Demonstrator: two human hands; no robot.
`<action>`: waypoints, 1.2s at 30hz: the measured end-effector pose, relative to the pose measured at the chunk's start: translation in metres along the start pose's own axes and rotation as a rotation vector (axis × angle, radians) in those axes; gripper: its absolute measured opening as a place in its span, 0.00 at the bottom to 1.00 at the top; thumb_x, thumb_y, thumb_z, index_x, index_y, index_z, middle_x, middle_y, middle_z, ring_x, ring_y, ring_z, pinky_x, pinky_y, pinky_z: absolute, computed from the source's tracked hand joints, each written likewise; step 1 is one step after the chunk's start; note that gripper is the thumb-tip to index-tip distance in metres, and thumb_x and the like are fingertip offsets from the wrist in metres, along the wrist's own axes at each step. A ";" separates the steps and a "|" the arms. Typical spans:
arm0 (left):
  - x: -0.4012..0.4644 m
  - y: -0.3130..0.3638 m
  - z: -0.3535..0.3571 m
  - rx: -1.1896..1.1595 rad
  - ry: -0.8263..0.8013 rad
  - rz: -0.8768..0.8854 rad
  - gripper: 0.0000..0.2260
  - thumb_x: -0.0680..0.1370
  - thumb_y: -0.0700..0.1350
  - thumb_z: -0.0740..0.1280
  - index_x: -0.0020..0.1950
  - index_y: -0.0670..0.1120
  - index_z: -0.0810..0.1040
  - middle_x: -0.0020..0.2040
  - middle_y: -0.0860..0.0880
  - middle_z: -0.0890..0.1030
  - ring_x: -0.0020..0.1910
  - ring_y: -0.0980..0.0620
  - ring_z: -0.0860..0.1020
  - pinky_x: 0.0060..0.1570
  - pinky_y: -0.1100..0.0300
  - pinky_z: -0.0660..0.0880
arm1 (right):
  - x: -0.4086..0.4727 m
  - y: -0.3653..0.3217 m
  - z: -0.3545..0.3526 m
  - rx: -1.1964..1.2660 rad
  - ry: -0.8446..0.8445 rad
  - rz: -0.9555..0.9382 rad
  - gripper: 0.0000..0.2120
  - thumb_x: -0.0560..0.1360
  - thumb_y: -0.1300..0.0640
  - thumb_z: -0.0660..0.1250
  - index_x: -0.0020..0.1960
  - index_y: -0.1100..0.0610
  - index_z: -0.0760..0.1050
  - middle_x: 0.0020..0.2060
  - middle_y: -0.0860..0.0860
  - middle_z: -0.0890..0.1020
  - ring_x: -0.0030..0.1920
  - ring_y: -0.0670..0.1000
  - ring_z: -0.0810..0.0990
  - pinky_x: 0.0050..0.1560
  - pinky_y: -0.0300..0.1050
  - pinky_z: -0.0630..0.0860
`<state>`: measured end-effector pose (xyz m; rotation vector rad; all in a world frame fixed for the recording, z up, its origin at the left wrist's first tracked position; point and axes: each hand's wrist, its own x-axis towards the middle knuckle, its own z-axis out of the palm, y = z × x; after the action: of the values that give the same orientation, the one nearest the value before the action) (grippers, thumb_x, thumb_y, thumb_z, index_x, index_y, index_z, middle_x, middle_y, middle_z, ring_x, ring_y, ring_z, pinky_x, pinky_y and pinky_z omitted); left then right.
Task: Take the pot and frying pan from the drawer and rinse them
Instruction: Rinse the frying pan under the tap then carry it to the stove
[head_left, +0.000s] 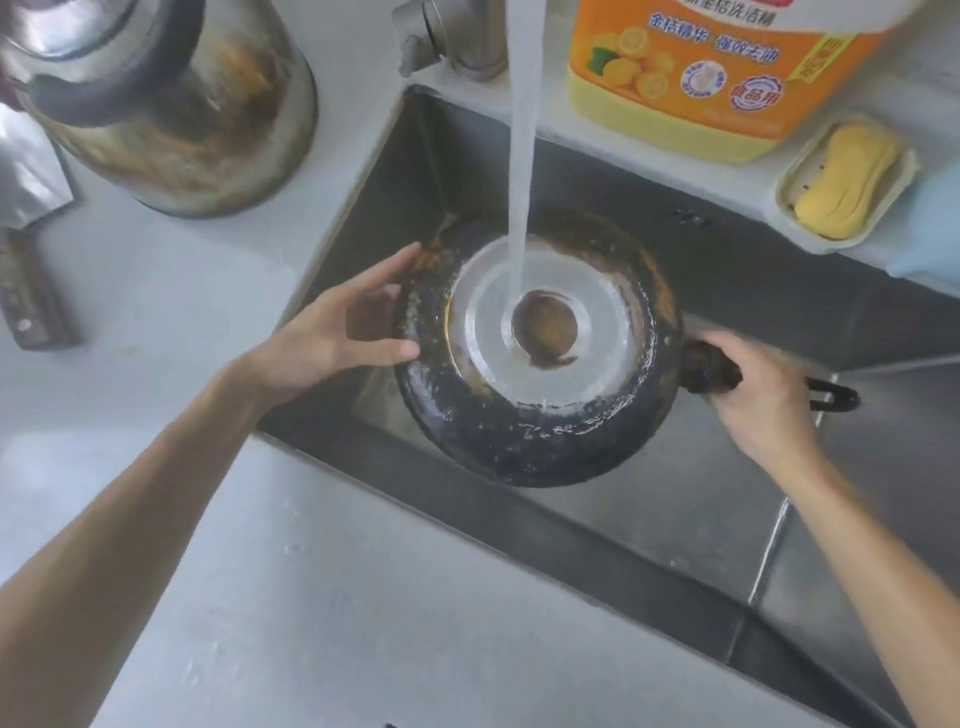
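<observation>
Frying pan, black and round with a scorched brown rim, hangs upside down over the stainless-steel sink basin, its ringed silver base facing up and its long axis running from the left rim to the dark handle that points right and slightly toward the person. Tap water falls in a straight white stream from the grey metal faucet and lands on the centre of the base, spreading around a brown burnt patch and beading on the dark sidewall. Right hand is clenched around the handle near where it meets the pan, a firm grip with the handle's looped end showing beyond the fingers. Left hand is spread against the pan's left edge, thumb and fingers parted and resting on the rim, a released grip that steadies rather than clasps. On the pale grey tabletop to the left stand a stained steel pot with a dark handle and a steel cleaver with a worn wooden handle. Behind the sink sit an orange dish-soap bottle with lemon pictures and a yellow soap bar lying in a pale tray.
</observation>
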<state>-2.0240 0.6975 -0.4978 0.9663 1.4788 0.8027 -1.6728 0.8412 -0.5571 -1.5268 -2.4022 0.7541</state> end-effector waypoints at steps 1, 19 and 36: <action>-0.005 0.009 -0.003 0.007 -0.005 0.040 0.37 0.70 0.44 0.73 0.75 0.54 0.59 0.60 0.63 0.79 0.61 0.64 0.75 0.62 0.65 0.71 | 0.000 -0.004 0.005 0.097 -0.069 0.044 0.21 0.67 0.72 0.69 0.57 0.56 0.78 0.45 0.52 0.83 0.45 0.54 0.79 0.43 0.40 0.66; -0.009 -0.025 0.014 0.347 -0.170 -0.210 0.51 0.68 0.53 0.70 0.74 0.59 0.33 0.65 0.74 0.57 0.61 0.80 0.64 0.62 0.79 0.59 | 0.030 -0.021 -0.027 -0.272 0.121 -0.246 0.16 0.70 0.64 0.61 0.55 0.53 0.78 0.42 0.54 0.84 0.40 0.62 0.78 0.43 0.51 0.69; 0.005 -0.005 -0.012 0.741 -0.065 -0.124 0.53 0.61 0.60 0.71 0.74 0.60 0.37 0.65 0.46 0.72 0.59 0.51 0.72 0.60 0.66 0.66 | 0.005 -0.002 0.001 0.155 -0.309 -0.084 0.25 0.67 0.54 0.75 0.63 0.53 0.75 0.51 0.46 0.79 0.50 0.46 0.75 0.52 0.36 0.68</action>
<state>-2.0367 0.7002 -0.5033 1.4032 1.7937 0.1068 -1.6772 0.8448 -0.5579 -1.3229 -2.5275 1.2042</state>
